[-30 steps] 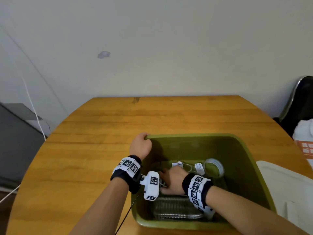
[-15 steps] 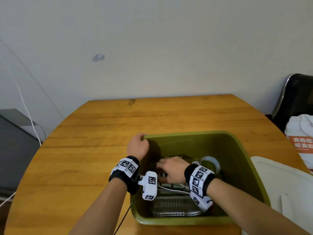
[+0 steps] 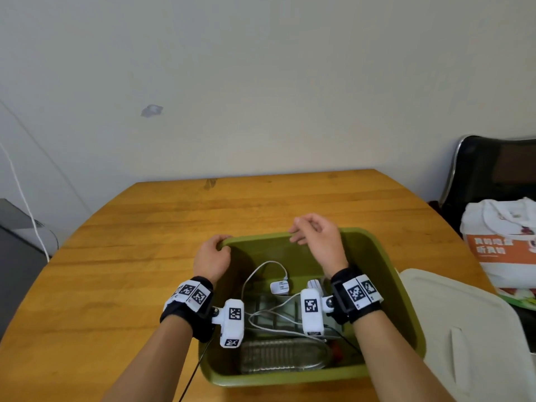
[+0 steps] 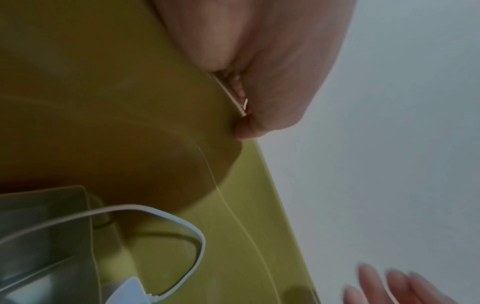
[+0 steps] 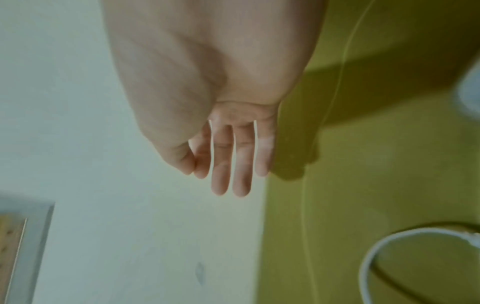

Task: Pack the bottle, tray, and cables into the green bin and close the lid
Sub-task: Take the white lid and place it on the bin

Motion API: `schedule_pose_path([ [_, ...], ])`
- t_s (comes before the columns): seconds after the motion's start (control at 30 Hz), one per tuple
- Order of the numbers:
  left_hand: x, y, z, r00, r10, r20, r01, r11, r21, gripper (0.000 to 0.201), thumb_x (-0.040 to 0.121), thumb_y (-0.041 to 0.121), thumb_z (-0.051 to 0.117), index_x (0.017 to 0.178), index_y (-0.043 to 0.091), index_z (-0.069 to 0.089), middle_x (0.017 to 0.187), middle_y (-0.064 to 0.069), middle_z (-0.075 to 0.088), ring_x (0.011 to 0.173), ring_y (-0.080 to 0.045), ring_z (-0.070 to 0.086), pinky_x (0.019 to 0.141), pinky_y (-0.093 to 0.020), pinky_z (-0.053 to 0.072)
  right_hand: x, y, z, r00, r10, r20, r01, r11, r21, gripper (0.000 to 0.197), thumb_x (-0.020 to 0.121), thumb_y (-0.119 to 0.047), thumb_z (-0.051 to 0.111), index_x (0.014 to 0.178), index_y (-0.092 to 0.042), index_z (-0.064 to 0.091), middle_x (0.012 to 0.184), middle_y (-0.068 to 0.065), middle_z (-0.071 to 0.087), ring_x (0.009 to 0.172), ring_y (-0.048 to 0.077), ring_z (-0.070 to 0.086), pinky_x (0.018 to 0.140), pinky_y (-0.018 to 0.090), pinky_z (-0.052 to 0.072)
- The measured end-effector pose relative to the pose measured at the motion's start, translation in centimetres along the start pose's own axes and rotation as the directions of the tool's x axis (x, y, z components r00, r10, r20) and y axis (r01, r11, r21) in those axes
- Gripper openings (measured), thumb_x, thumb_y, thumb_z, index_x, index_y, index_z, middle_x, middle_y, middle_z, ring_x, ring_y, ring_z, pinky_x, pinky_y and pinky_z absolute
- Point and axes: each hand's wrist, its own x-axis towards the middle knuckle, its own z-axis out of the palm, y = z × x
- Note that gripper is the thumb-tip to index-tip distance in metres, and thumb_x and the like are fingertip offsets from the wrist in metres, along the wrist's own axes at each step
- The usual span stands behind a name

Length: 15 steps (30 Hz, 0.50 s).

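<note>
The green bin [image 3: 400,300] stands open on the wooden table. Inside lie a clear plastic bottle [image 3: 284,356] along the near wall, a clear tray [image 3: 278,314] behind it, and white cables [image 3: 261,271] with a white plug [image 3: 280,287] on top. My left hand [image 3: 213,256] grips the bin's far-left rim corner [image 4: 233,98]. My right hand [image 3: 316,236] hovers above the far rim, fingers relaxed and holding nothing [image 5: 231,160]. The cable loop [image 4: 182,226] shows in the left wrist view too.
The bin's pale lid [image 3: 464,329] lies flat on the table to the right of the bin. A white and orange bag [image 3: 504,245] sits on a dark chair at far right. A grey unit [image 3: 17,256] stands left of the table.
My right hand has lifted out of the bin, leaving the cables inside, and now hovers over the far rim. The left hand has kept its grip on the rim.
</note>
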Motion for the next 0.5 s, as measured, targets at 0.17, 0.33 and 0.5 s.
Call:
schedule_pose_path([
  [0.17,-0.5,0.7,-0.4,0.999,0.024,0.03,-0.024,1.0,0.015,0.033,0.095,0.007,0.048,0.119,0.02,0.066,0.097,-0.008,0.072,0.06,-0.025,0.057,0.052,-0.029,0.044,-1.3,-0.3,-3.4,0.959,0.098,-0.268,-0.028,0.968,0.251,0.018,0.098,-0.021,0.056,0.105,-0.008,0.066,0.087,0.004,0.073,0.07,0.016,0.067,0.07,0.03,0.055],
  [0.33,-2.8,2.1,-0.8,0.987,0.155,-0.036,-0.155,0.988,0.002,0.036,0.096,0.006,0.051,0.13,0.016,0.06,0.134,-0.003,0.058,0.111,-0.017,0.058,0.095,-0.032,0.049,-3.7,-0.7,-6.9,0.92,0.085,-0.383,0.025,0.961,0.274,0.012,0.099,-0.019,0.056,0.091,-0.015,0.064,0.08,0.003,0.07,0.063,0.014,0.062,0.061,0.027,0.051],
  [0.5,-4.5,2.1,-0.8,0.995,0.045,-0.084,-0.067,0.958,-0.279,0.032,0.096,0.006,0.049,0.122,0.017,0.064,0.13,-0.004,0.061,0.116,-0.018,0.055,0.097,-0.03,0.042,-7.7,-1.1,-10.9,0.799,0.195,-0.569,0.055,0.919,0.391,0.013,0.097,-0.022,0.058,0.088,-0.015,0.065,0.075,0.004,0.068,0.056,0.014,0.058,0.052,0.025,0.046],
])
